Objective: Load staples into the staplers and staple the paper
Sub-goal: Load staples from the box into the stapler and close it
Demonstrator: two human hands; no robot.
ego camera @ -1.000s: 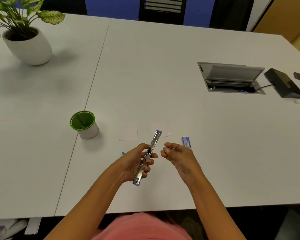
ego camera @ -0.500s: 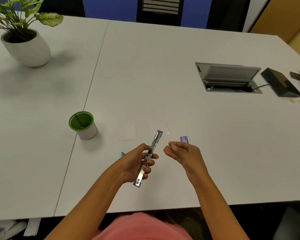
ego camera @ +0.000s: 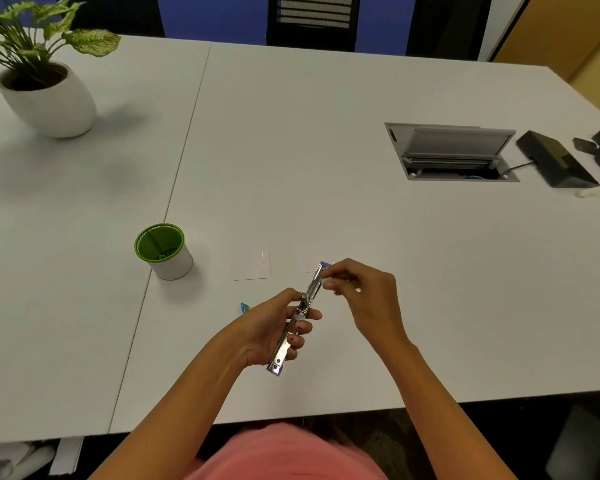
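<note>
Left hand (ego camera: 274, 327) closed around opened silver-and-purple metal stapler (ego camera: 300, 315) above white worktop (ego camera: 326, 168), right hand (ego camera: 364, 299) fingertips pinched at its far end, content unclear.

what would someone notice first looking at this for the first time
Near the front edge of the white table, the left hand holds an opened silver stapler with purple ends, while the right hand pinches at its far tip. A green-rimmed white cup stands to the left, and a leafy plant in a round white pot fills the far left corner.
</note>
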